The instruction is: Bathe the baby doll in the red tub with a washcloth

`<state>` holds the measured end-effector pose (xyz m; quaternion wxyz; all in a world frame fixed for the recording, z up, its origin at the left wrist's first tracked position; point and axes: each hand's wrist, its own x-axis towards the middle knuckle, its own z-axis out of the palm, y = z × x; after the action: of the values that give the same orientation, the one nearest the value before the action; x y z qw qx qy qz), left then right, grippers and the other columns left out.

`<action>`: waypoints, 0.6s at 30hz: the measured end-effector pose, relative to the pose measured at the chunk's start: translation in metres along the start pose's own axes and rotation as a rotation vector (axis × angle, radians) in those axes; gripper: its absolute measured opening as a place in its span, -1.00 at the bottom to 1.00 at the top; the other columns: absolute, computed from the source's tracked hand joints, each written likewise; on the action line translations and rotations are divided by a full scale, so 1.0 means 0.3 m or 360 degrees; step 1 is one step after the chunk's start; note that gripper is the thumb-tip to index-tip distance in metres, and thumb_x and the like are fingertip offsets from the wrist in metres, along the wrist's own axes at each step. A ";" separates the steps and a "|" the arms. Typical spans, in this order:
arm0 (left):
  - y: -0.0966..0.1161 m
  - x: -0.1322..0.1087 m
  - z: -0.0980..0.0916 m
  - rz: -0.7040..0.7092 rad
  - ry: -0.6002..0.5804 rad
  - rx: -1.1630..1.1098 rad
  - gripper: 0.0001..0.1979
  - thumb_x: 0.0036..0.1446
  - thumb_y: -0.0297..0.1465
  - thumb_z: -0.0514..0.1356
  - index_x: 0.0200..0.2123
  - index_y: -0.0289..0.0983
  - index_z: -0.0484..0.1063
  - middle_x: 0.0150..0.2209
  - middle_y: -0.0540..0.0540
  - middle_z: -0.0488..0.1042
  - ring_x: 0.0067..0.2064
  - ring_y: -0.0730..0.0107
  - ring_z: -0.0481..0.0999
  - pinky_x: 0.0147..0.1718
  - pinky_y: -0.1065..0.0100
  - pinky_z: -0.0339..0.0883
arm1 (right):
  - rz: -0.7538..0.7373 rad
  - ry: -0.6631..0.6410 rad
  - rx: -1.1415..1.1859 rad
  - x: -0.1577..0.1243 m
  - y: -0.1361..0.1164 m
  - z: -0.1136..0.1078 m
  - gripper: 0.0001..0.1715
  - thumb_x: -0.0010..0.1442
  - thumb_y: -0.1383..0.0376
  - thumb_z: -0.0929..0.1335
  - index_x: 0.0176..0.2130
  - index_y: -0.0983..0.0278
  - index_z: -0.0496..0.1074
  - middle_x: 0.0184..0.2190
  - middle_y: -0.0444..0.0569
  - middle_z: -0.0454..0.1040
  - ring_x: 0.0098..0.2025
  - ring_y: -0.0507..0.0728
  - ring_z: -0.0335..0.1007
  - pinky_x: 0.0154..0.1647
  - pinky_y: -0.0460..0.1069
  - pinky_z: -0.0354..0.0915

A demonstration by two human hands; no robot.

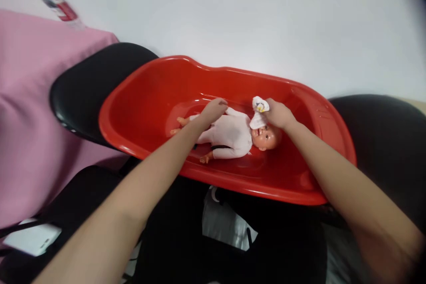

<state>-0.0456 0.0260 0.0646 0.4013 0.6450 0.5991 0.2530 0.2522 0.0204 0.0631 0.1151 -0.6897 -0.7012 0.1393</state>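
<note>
A baby doll (233, 135) in a pale pink suit lies on its back inside a red plastic tub (146, 97), head to the right. My left hand (213, 111) rests on the doll's legs and hip, fingers curled over it. My right hand (278, 113) is closed on a small white cloth (258, 113), which it holds against the doll's face near the cheek.
The tub sits across two black chairs, one at the left (83, 84) and one at the right (382, 142). A pink cloth (29, 111) covers a surface at the left, with a clear bottle (55, 2) on it. A white wall is behind.
</note>
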 end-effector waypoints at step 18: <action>-0.197 0.192 0.107 0.0227 -0.0314 0.0860 -0.41 0.56 -0.29 0.29 0.41 -0.66 0.41 0.71 -0.45 0.24 0.78 0.15 0.08 0.70 0.02 -0.07 | -0.0204 -0.0068 0.0273 0.075 0.166 0.115 -0.31 0.57 -0.33 0.39 0.07 0.22 0.44 -0.04 0.02 0.61 0.12 0.42 0.64 0.30 0.45 0.51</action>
<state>-0.0446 0.0730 -0.0105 0.2526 0.7904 0.5561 0.0478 0.2860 0.0422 0.0127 0.1676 -0.6279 -0.7317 0.2059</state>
